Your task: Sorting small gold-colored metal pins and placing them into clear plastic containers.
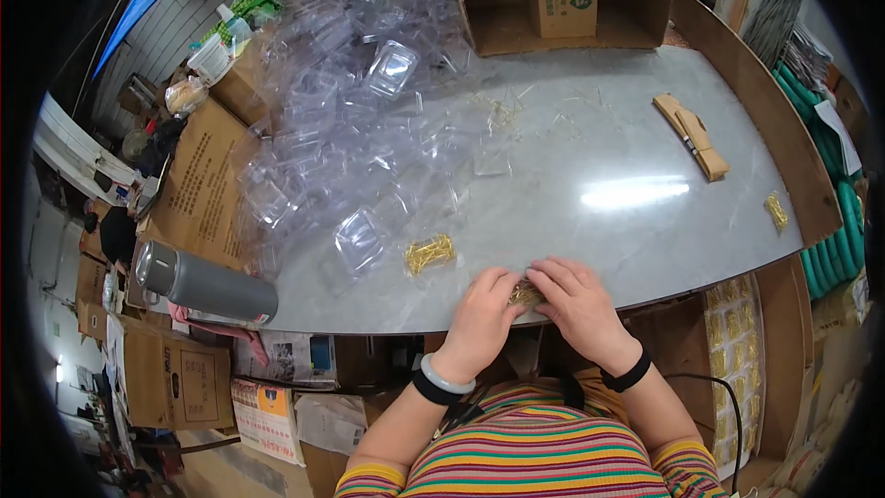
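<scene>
Pin bundle (pixel 526 294) at the table's (pixel 553 148) near edge, between both your hands.
Your left hand (pixel 484 312) and right hand (pixel 579 302) grasp it from opposite sides. Loosen either and it could scatter over that edge, sitting so close.

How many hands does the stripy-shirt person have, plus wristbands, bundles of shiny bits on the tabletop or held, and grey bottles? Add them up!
Hands: 2 (left hand, right hand)
Wristbands: 3 (left black band, right black band, pale band)
Bundles, not scattered bits: 3 (held bundle, left bundle, right bundle)
Grey bottle: 1
Total: 9
</scene>
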`<state>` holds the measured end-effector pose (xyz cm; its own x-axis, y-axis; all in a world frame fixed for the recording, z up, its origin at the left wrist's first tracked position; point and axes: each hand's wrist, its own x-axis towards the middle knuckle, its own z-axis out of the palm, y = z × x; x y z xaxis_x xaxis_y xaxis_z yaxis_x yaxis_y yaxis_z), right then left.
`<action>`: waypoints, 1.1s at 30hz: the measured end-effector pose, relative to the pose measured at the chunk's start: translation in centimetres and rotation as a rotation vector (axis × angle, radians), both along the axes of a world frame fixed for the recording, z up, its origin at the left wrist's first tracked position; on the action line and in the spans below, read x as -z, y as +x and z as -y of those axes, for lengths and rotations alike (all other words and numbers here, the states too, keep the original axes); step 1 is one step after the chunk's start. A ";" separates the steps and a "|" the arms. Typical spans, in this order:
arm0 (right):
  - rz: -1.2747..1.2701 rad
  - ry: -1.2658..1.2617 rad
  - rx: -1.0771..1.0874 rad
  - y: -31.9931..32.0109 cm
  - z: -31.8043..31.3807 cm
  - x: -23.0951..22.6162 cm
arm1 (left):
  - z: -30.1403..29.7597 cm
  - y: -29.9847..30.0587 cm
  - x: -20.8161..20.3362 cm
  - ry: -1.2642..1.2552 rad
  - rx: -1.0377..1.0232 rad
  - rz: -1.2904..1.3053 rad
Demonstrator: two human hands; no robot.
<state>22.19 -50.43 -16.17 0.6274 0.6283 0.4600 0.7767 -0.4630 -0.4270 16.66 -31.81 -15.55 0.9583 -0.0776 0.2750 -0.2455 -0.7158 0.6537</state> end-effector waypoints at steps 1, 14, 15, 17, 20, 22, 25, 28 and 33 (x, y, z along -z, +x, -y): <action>0.046 0.000 -0.026 0.1 -0.1 0.1 | -0.1 0.2 0.3 -0.040 0.003 -0.016; -0.255 0.152 0.226 -4.3 0.3 0.6 | 1.2 0.0 1.8 0.258 0.152 0.035; -0.237 0.131 0.189 -4.3 -0.1 1.0 | 1.4 0.3 2.0 0.249 0.175 0.047; -0.315 0.246 0.103 -3.5 -1.2 1.1 | 1.5 0.6 2.3 0.219 0.204 0.053; -0.447 0.349 0.029 -2.1 -0.9 0.4 | 1.4 0.8 2.4 0.144 0.202 0.041; -0.457 0.340 0.030 -1.3 0.3 -0.4 | 1.2 0.4 2.3 0.078 0.176 0.039; -0.293 0.011 -0.027 0.1 2.3 -0.8 | 1.3 0.1 2.6 0.043 0.123 0.075; -0.202 -0.055 -0.053 1.2 2.7 -0.8 | 1.5 0.3 2.5 0.020 0.123 0.063; -0.243 0.095 0.038 -0.1 1.2 0.5 | 1.5 0.1 2.1 -0.006 0.095 0.060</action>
<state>22.05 -51.64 -16.66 0.7490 0.5632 0.3489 0.6290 -0.4392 -0.6415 16.78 -33.33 -17.68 0.9286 -0.1658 0.3320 -0.3510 -0.6832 0.6403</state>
